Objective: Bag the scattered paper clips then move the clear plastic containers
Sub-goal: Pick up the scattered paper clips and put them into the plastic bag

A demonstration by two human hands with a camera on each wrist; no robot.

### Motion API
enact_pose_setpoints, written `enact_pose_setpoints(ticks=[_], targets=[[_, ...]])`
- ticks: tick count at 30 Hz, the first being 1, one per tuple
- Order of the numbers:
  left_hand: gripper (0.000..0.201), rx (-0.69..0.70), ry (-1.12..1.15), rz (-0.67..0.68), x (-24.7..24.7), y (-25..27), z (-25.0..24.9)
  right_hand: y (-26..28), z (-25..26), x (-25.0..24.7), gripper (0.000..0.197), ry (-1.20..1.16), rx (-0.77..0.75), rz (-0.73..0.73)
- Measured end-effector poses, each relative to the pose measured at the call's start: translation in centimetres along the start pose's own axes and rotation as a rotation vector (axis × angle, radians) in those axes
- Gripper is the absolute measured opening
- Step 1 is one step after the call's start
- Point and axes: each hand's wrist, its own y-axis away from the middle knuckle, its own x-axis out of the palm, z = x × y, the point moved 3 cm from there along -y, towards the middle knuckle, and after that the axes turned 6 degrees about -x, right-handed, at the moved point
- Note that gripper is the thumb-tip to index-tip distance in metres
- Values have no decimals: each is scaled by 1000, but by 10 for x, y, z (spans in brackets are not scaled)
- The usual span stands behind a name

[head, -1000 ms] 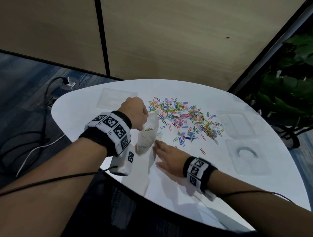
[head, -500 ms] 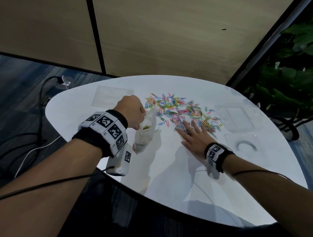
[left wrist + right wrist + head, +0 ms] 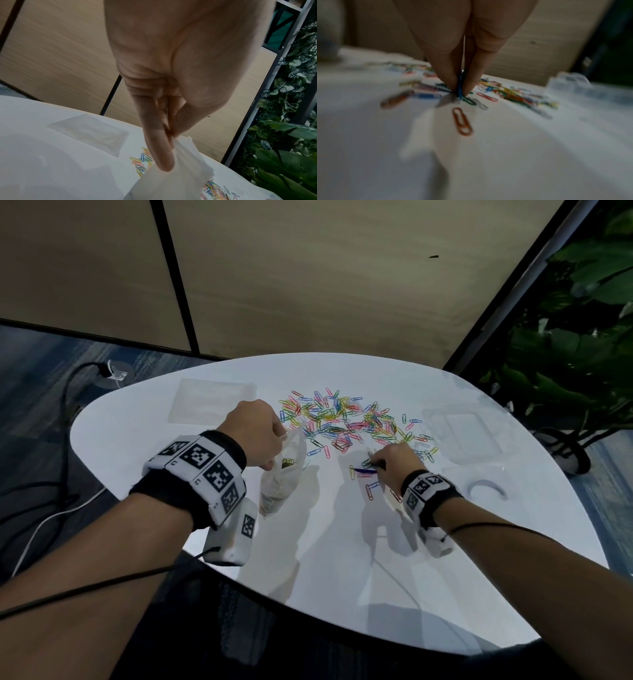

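White table (image 3: 342, 559) | left hand (image 3: 255, 433) pinches bag (image 3: 282, 477) | right hand (image 3: 394, 460) pinches seemingly blue clip (image 3: 459, 88)

The head view looks forward and down from above the near edge of the worktop (image 3: 342, 559). Each wrist view sits close behind its own fingers, low over the surface, facing the far wall. All three share the paper clips (image 3: 342, 422) scattered mid-worktop.
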Motion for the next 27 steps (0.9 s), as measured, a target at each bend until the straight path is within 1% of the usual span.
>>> enact_pose_setpoints(ticks=[2, 4, 6, 7, 8, 9, 10, 13, 15, 16, 19, 20, 21, 22, 24, 26, 27], targets=[[25, 12, -2, 14, 3, 1, -4, -1, -10, -8, 20, -227, 212, -58], [25, 28, -3, 31, 5, 4, -10, 1, -15, -13, 15, -493, 385, -93], [27, 39, -1, 50, 8, 6, -16, 7, -5, -21, 16, -964, 492, -97], [27, 40, 3, 61, 9, 7, -19, 11, 8, -29, 16, -1216, 495, -105], [28, 39, 8, 73, 10, 8, -21, 12, 20, -40, 17, -1400, 461, -117], [28, 37, 13, 85, 12, 9, -23, 13, 34, -51, 17, -1509, 402, -118], [28, 37, 19, 94, 13, 10, -25, 13, 50, -63, 19, -1571, 329, -99], [29, 45, 58, 104, 18, 12, -30, 20, 93, -86, 24, -1591, 157, -12], [29, 52, 90, 93, 20, 13, -31, 25, 111, -86, 21, -1466, 99, 33], [25, 55, 105, 86, 20, 13, -32, 27, 117, -83, 19, -1344, 60, 34], [17, 56, 136, 81, 18, 15, -31, 29, 130, -79, 12, -824, -132, -4], [19, 54, 131, 80, 17, 14, -31, 29, 134, -81, 11, -698, -196, 1], [22, 53, 127, 78, 16, 13, -30, 30, 136, -85, 11, -636, -236, 10], [24, 50, 127, 75, 16, 12, -29, 31, 136, -90, 12, -620, -252, 9], [26, 47, 124, 67, 14, 9, -27, 31, 130, -100, 15, -665, -242, -51], [24, 47, 119, 64, 13, 8, -26, 28, 112, -106, 14, -784, -154, -137], [23, 50, 118, 62, 13, 8, -25, 26, 96, -104, 14, -814, -73, -155]])
